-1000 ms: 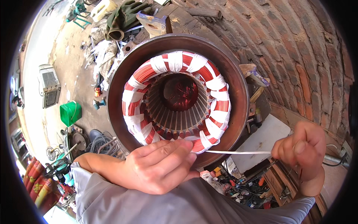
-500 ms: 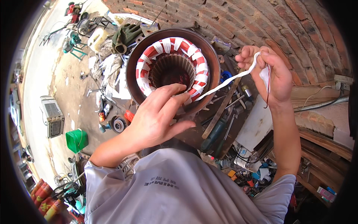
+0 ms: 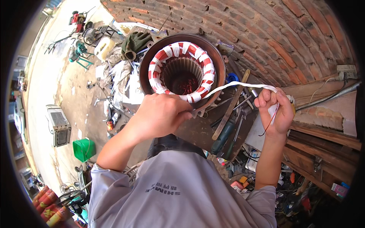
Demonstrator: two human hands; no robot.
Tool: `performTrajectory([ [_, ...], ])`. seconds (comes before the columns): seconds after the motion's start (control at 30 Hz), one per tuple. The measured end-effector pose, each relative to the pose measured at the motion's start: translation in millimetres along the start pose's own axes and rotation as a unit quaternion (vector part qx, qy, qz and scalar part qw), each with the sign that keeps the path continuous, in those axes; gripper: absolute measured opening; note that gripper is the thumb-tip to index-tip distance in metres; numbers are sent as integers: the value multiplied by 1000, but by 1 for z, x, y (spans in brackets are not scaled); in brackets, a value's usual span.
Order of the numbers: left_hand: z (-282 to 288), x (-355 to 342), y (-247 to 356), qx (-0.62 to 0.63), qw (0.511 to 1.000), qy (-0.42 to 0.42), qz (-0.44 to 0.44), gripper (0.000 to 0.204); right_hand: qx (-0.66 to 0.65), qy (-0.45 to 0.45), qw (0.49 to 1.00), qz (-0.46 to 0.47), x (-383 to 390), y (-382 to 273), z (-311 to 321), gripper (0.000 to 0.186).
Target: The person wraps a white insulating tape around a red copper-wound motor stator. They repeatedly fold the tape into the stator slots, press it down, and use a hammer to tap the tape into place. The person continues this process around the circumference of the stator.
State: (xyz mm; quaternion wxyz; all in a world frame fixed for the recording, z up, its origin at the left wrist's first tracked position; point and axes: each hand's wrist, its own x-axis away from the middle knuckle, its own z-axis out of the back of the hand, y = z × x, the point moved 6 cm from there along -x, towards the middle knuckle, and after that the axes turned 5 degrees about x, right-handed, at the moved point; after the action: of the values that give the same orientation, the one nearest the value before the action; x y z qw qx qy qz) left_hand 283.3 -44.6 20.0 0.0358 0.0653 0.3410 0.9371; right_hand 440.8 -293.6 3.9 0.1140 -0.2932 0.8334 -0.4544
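Observation:
In the middle stands a dark round motor stator housing (image 3: 145, 72). Its ring of red winding (image 3: 167, 86) is wrapped at intervals with white tape. Fingers bent, my left hand (image 3: 161, 114) is closed at the ring's near edge; the fingertips are hidden, and I cannot make out what they hold. A white cloth tape (image 3: 243, 84) runs from the ring's near right side, slightly slack, to my right hand (image 3: 279, 112). That hand is closed on the tape, held out to the right, with a thin red wire (image 3: 270, 124) hanging from it.
Right of the housing lie a wooden stick (image 3: 231, 104), a dark green power tool (image 3: 223, 136) and screwdrivers. A brick wall (image 3: 258, 38) rises behind. Green gloves (image 3: 134, 45) and white scraps lie to the left, and a green bucket (image 3: 84, 149) stands farther left.
My left hand has gone from stretched fingers over the ring to bent fingers at its near edge. My right hand has moved down with the tape, drawing nearer to me.

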Motion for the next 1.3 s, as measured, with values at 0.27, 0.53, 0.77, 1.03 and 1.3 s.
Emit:
performTrajectory([
  [0.27,9,-12,-15,58,994,-77,-55,19,8,22,1000,-14,18,23,5,24],
  [0.53,13,-38,2,-196,927,-239,-212,19,-13,34,999,-9,23,37,8,32],
  [0.77,4,-54,3,-133,919,-263,-260,6,17,26,999,11,24,32,3,32],
  [1.03,20,-32,-15,91,970,-65,-216,15,42,90,994,40,32,36,-1,29],
  [1.3,34,9,-32,173,984,40,-32,14,39,48,998,-2,39,55,-9,27],
])
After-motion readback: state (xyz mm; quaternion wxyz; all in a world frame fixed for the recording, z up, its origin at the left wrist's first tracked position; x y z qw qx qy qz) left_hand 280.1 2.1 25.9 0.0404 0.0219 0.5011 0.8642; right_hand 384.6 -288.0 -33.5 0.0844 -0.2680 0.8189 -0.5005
